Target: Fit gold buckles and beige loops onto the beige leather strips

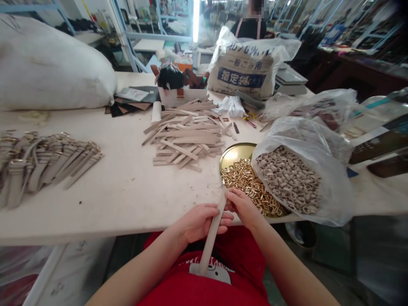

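Note:
A flat beige strap (211,238) slants between my hands at the table's front edge, its lower end over the red apron. My left hand (204,219) is closed around the strap's middle, thumb on top and fingers beneath. My right hand (240,204) pinches the strap's upper end; whether a small part is also between those fingers I cannot tell. Just beyond the right hand, gold buckles (245,174) fill a round gold tray (237,154). An open plastic bag (334,187) of small beige loops (288,178) lies over the tray's right side.
A pile of loose beige straps (188,136) lies mid-table. Straps with buckles (47,159) are heaped at left. Behind stand a big white sack (54,68), a white box (181,95), a printed bag (244,70) and a scale (290,78). A person (251,27) is in the background.

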